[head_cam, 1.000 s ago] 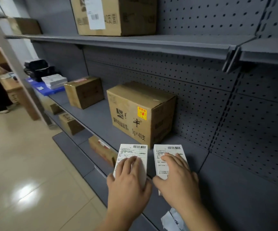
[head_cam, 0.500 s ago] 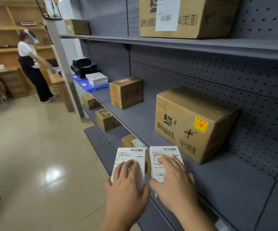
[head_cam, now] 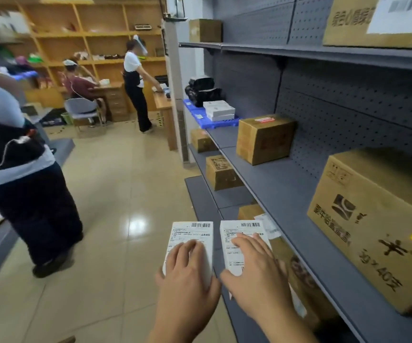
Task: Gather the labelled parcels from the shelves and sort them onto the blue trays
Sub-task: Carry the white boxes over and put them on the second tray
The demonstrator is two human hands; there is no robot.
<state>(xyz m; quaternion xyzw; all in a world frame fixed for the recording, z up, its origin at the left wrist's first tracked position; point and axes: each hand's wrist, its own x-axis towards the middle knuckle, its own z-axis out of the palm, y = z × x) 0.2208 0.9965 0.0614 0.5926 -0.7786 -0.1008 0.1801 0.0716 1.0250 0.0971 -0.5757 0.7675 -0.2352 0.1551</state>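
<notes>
— Fingers [head_cam: 187, 246] of the left hand [head_cam: 187, 276] curl over the top of the left white parcel [head_cam: 190, 241], thumb tucked at its side!
— And the right hand [head_cam: 254, 273]?
— Same grip on the right white parcel [head_cam: 239, 240]. Both are carried just left of the grey shelf [head_cam: 298, 209], blue tray [head_cam: 214, 121] at its far end.

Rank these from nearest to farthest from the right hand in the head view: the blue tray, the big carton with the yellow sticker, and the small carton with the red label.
From the right hand:
1. Big carton with the yellow sticker, just to its right on the middle shelf.
2. Small carton with the red label, farther along the same shelf.
3. Blue tray, at the shelf's far end, holding white boxes.
</notes>
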